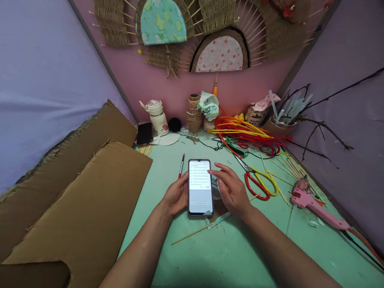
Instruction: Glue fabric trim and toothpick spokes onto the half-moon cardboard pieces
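Note:
A smartphone (201, 196) with a lit screen showing lines of text is held upright over the table. My left hand (177, 195) grips it along its left side. Over the right edge of the screen, my right hand (232, 188) has its fingers stretched out and apart, one fingertip at or very near the glass; it holds nothing. Below the phone lies a thin bamboo stick (189, 235), with a scrap of patterned fabric beside it. A red and white pen (181, 166) rests just left of the phone.
Red-and-yellow-handled scissors (258, 182) and a pink glue gun (318, 208) lie at right. Cardboard sheets (90, 200) fill the left. Behind stand a white bottle (159, 119), a twine spool (194, 114), bright pipe cleaners (246, 130) and a pot of glue sticks (280, 126).

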The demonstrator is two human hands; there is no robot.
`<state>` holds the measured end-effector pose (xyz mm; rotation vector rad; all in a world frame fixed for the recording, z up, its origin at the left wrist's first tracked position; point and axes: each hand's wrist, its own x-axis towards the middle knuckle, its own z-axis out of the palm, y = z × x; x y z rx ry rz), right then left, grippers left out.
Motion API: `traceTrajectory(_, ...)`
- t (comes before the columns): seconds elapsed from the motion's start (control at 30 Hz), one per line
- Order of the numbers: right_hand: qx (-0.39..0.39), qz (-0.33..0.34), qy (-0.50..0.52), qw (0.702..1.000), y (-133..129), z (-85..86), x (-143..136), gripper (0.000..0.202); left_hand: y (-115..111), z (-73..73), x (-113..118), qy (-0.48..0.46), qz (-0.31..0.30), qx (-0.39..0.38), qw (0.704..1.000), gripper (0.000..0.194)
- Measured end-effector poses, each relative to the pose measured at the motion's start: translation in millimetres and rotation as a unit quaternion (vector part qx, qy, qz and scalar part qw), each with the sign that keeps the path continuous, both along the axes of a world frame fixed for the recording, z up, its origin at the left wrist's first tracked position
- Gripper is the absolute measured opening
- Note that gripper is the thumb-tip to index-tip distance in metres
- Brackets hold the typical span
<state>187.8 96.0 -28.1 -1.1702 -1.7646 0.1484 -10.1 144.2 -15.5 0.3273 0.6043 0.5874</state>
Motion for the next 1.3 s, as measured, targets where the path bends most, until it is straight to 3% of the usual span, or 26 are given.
traceTrajectory(1.3,-0.008,0.009,0.011,1.0,-0.5,0.4,0.3,0.034,0.2,-1.5,-1.8,-0.002,-0.006,0.018,1.0,0.046)
